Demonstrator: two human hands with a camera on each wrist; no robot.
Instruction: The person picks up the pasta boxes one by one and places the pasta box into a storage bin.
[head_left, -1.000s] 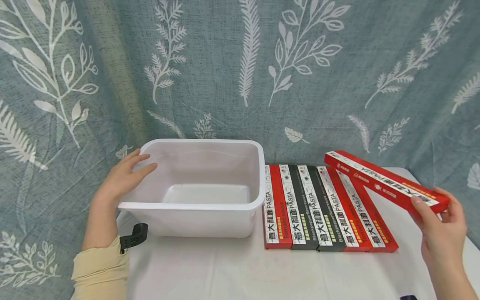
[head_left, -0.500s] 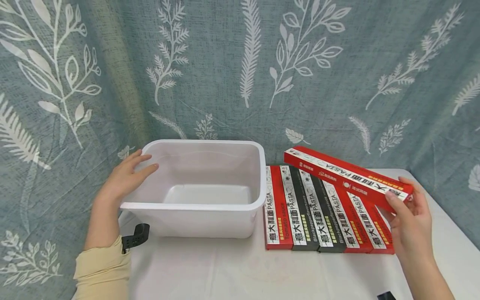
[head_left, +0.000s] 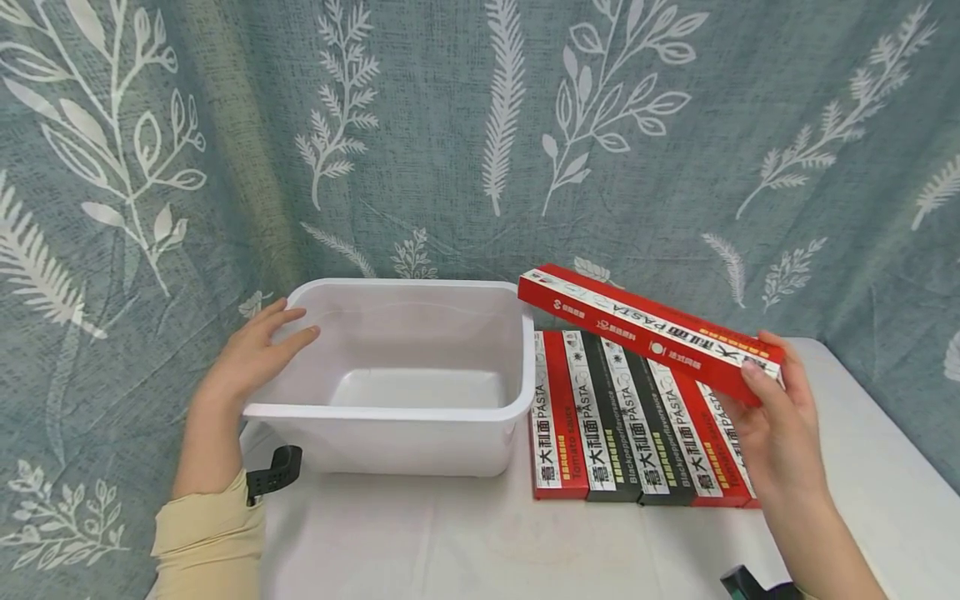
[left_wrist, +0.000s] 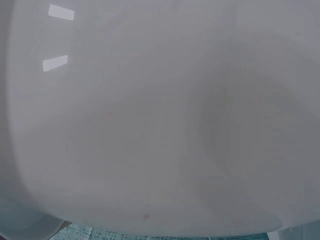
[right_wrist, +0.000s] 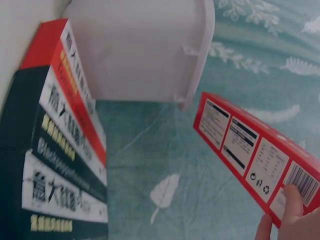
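In the head view my right hand (head_left: 780,417) grips a long red pasta box (head_left: 645,325) by its right end. The box slants up to the left, its far end overlapping the right rim of a white plastic tub (head_left: 420,413). The right wrist view shows the underside of this pasta box (right_wrist: 250,150), with printed panels and a barcode near my fingertips. My left hand (head_left: 255,350) rests at the tub's left rim, fingers relaxed and spread. The tub's bare floor shows. Only its smooth white wall (left_wrist: 150,125) fills the left wrist view.
Right of the tub lies a row of red pasta boxes (head_left: 573,450) and black pasta boxes (head_left: 611,467), side by side on a white-covered table (head_left: 465,542). The raised box and right hand partly cover them. A green leaf-patterned curtain (head_left: 435,125) hangs behind.
My right hand has carried the red pasta box leftward across the row, until its far end reaches the tub's right rim. The left hand and tub stay nearly in place.
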